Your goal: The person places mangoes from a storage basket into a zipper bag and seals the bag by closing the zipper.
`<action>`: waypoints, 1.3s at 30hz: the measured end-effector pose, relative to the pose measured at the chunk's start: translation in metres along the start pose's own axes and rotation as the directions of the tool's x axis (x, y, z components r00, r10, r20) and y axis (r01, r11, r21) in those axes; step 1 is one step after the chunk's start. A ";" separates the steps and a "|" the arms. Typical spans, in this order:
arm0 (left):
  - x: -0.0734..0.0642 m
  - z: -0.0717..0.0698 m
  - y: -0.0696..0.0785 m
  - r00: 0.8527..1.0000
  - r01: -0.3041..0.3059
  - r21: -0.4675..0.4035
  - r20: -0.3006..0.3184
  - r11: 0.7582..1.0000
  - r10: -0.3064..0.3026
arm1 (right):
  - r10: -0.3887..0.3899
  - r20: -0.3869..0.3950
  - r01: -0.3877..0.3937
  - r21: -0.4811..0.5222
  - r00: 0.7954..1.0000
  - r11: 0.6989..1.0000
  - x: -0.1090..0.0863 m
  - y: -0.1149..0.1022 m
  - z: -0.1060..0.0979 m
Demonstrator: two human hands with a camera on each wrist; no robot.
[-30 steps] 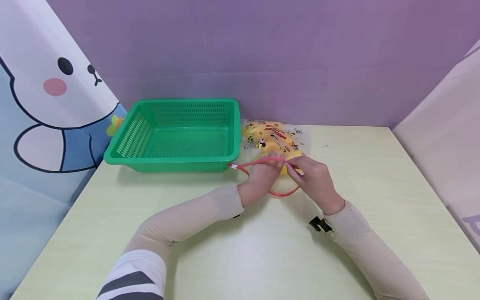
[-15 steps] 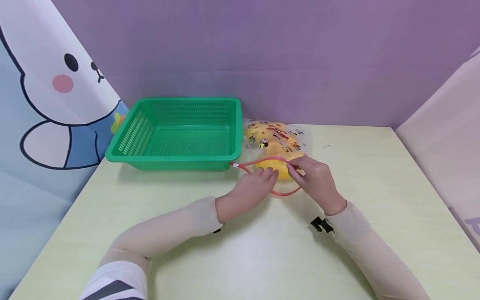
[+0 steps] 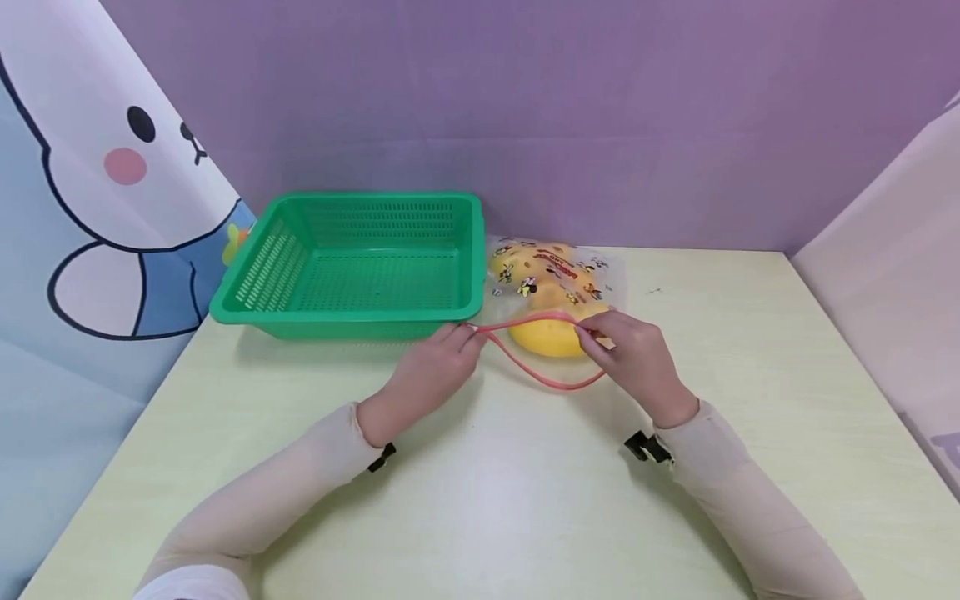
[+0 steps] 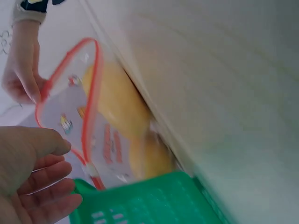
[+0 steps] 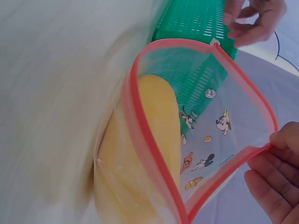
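Observation:
A clear zip bag [image 3: 595,263] with red zip edges and printed cartoon figures lies beside the green basket. Its mouth gapes, and the white slider [image 5: 215,42] sits at the left end of the zip. Inside are smooth yellow rounded things [image 3: 551,337]; their kind is unclear. My right hand [image 3: 633,358] pinches the red edge at the right, thumb against fingers [image 5: 266,186]. Near the slider is my left hand [image 3: 427,375]. In the left wrist view its fingers [image 4: 53,186] are relaxed, slightly bent, with nothing between them and the thumb.
The green slotted basket [image 3: 345,317] stands to the left of the bag, its near right corner by my left hand. A purple backdrop [image 3: 525,125] rises behind the pale table [image 3: 487,500]. A cloth with a cartoon rabbit [image 3: 97,192] hangs at the left.
My left hand has drawn back out of the bag's mouth and moved left to the slider end. The yellow things show more fully. The right hand keeps its pinch almost unmoved.

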State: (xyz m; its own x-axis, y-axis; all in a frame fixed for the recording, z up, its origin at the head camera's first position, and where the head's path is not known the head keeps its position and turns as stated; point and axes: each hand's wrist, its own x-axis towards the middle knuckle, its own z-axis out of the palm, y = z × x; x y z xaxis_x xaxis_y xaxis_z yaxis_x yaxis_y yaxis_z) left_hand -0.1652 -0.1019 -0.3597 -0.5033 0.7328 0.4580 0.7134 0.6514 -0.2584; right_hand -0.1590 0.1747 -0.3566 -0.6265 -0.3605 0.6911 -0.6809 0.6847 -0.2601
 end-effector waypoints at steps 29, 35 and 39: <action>0.005 0.024 -0.025 0.997 0.028 0.209 -0.078 0.978 -0.012 | -0.007 0.011 0.007 0.002 1.000 1.000 0.002 0.001 0.000; 0.007 0.023 -0.027 0.998 0.023 0.179 -0.057 0.984 -0.013 | -0.036 0.069 0.037 -0.019 0.997 0.999 0.000 0.006 -0.010; 0.006 0.023 -0.027 0.998 0.038 0.159 -0.056 0.987 -0.029 | -0.064 0.099 0.069 -0.054 0.993 0.996 -0.007 0.015 -0.022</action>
State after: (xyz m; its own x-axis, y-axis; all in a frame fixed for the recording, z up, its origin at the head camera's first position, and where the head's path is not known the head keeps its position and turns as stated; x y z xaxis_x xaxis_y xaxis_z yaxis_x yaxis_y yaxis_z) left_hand -0.1993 -0.1104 -0.3695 -0.4958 0.7010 0.5126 0.6071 0.7018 -0.3726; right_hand -0.1569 0.2016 -0.3508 -0.6162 -0.4640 0.6363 -0.7013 0.6910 -0.1752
